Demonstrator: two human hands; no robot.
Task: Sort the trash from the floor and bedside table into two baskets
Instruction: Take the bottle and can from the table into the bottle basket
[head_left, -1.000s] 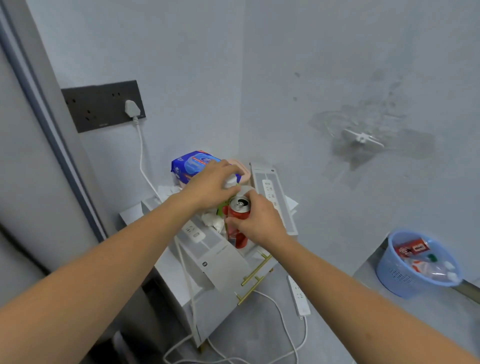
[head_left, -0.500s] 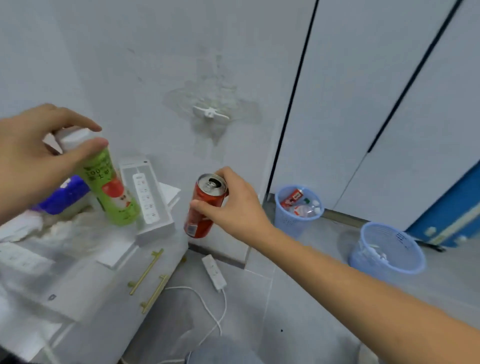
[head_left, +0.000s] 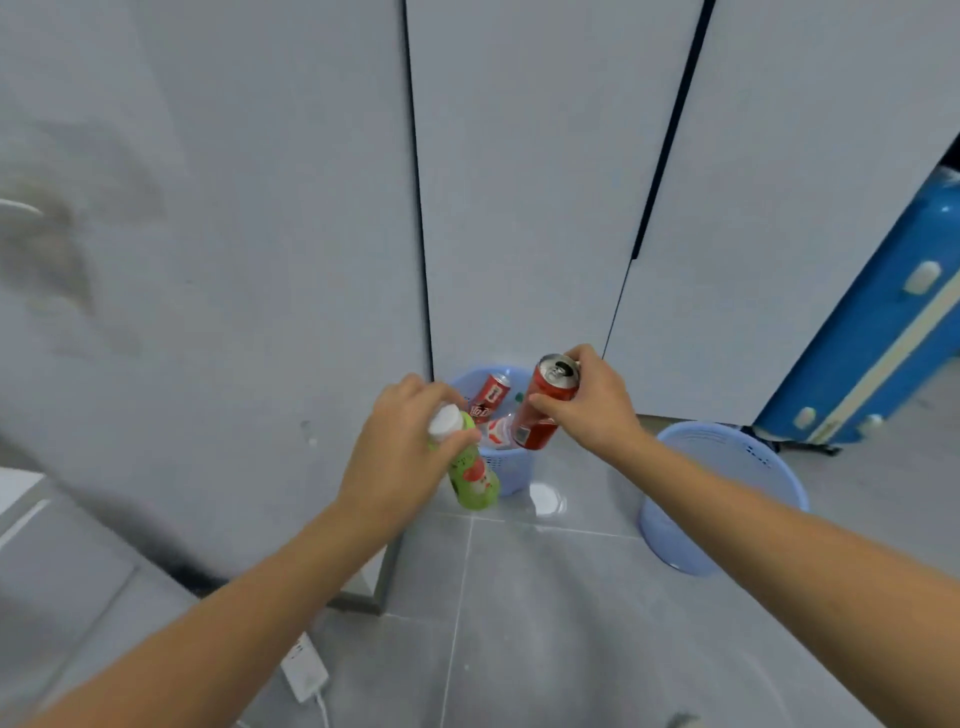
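Note:
My left hand (head_left: 400, 447) grips a green bottle (head_left: 470, 475) with a white cap by its neck, just in front of the left blue basket (head_left: 511, 467). My right hand (head_left: 592, 402) holds a red can (head_left: 545, 402) by its top, tilted over that basket's rim. Inside the basket lie another red can (head_left: 489, 395) and a clear plastic bottle (head_left: 496, 434). A second blue basket (head_left: 727, 462) stands to the right, partly hidden behind my right forearm; its contents are out of sight.
White wardrobe doors (head_left: 519, 208) rise behind the baskets. A blue suitcase (head_left: 872, 332) leans at the far right. A white power strip (head_left: 305, 673) lies on the grey tiled floor at the bottom left. The bedside table's corner (head_left: 21, 514) shows at the left edge.
Both hands lifted the bottle and the can off the bedside table. The view swung right, and both items now hang at the left basket.

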